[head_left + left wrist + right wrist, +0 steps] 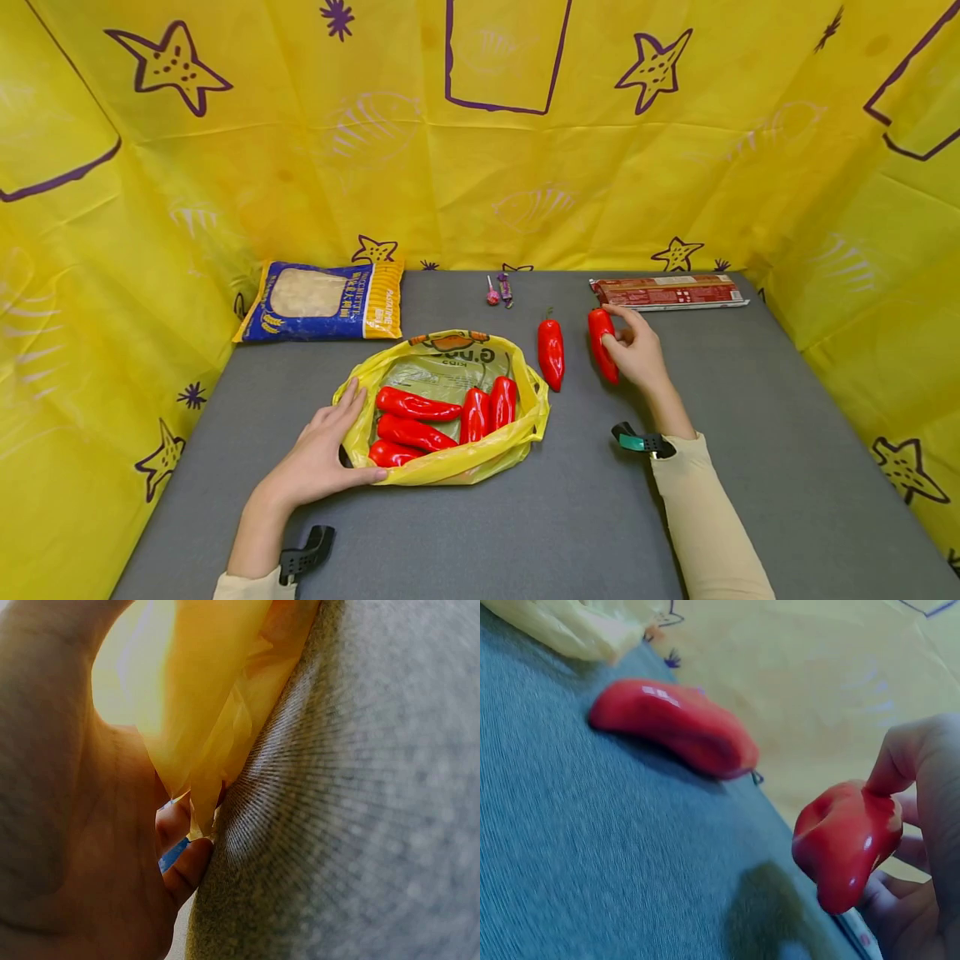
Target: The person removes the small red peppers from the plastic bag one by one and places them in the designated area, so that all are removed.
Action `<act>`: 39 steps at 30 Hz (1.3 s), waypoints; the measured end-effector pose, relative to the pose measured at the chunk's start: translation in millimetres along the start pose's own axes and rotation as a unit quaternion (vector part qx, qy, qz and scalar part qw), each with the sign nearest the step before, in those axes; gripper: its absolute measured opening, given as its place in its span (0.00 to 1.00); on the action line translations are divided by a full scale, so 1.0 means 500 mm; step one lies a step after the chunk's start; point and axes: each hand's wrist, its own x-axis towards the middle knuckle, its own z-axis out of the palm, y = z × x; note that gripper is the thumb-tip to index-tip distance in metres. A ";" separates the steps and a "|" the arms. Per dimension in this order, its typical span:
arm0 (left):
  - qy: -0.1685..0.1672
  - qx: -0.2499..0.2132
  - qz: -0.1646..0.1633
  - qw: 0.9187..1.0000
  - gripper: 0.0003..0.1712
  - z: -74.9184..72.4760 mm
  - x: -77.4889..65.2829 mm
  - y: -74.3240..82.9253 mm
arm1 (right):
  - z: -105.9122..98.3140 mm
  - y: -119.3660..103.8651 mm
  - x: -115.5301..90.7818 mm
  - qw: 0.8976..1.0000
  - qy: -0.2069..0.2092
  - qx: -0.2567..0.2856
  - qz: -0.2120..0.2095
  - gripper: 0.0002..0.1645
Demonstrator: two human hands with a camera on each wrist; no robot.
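Note:
A yellow plastic bag (450,473) lies with its mouth spread wide, several red peppers (418,406) inside it. My left hand (318,454) rests against the bag's left side, fingers along the rim and thumb at its front edge. In the left wrist view the yellow plastic (202,690) passes beside my palm and fingers. My right hand (637,350) pinches another red pepper (601,346) between thumb and fingers; the right wrist view shows this held pepper (845,844) above a dark shadow on the table. One loose pepper (551,354) lies between it and the bag.
A blue and yellow pasta packet (315,302) lies at the back left. Toward the back middle are a lollipop (492,293) and a purple-wrapped candy (506,289). A long red packet (671,292) lies behind my right hand. Yellow patterned cloth (420,167) walls the grey table (540,533).

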 end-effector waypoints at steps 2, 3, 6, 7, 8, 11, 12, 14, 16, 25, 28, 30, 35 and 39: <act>0.000 0.001 0.000 1.000 0.73 0.000 0.000 -0.002 | -0.003 0.007 -0.002 1.000 0.001 -0.008 0.012 0.31; 0.000 0.000 0.000 1.000 0.73 0.000 0.000 -0.003 | -0.003 0.011 -0.003 1.000 0.001 -0.014 0.017 0.31; -0.001 0.000 0.001 1.000 0.73 0.001 0.000 -0.004 | -0.002 0.019 -0.008 0.999 -0.002 -0.035 0.025 0.32; -0.001 0.000 0.000 1.000 0.73 0.002 0.000 -0.005 | -0.001 0.022 -0.010 0.999 -0.003 -0.041 0.026 0.32; -0.001 0.000 0.000 1.000 0.73 0.003 0.000 -0.005 | 0.000 0.024 -0.011 0.999 -0.004 -0.047 0.026 0.31; -0.002 0.000 -0.002 1.000 0.73 0.004 0.000 -0.004 | 0.004 0.028 -0.016 0.998 -0.003 -0.055 0.022 0.31; -0.001 0.000 -0.002 1.000 0.73 0.004 0.000 -0.004 | 0.004 0.030 -0.017 0.998 -0.003 -0.057 0.020 0.31; -0.001 -0.001 -0.002 1.000 0.73 0.005 -0.001 -0.002 | 0.006 0.032 -0.019 0.998 0.000 -0.059 0.016 0.31; 0.001 -0.001 -0.002 1.000 0.73 0.005 -0.002 -0.001 | 0.009 0.035 -0.020 0.998 0.005 -0.062 0.012 0.30; 0.001 0.000 -0.002 1.000 0.73 0.002 0.000 -0.001 | 0.020 0.046 -0.017 0.996 0.035 -0.077 -0.013 0.28; 0.000 -0.001 -0.003 1.000 0.73 0.002 0.001 -0.002 | 0.023 0.048 -0.016 0.996 0.042 -0.078 -0.022 0.27; 0.001 -0.001 -0.001 1.000 0.73 0.003 0.001 -0.002 | 0.024 0.049 -0.017 0.995 0.043 -0.082 -0.028 0.28; 0.006 0.000 0.006 1.000 0.74 0.004 0.001 -0.003 | 0.027 0.052 -0.016 0.995 0.048 -0.080 -0.046 0.29; 0.007 0.000 0.006 1.000 0.74 0.004 0.001 -0.004 | 0.028 0.053 -0.015 0.994 0.046 -0.076 -0.056 0.29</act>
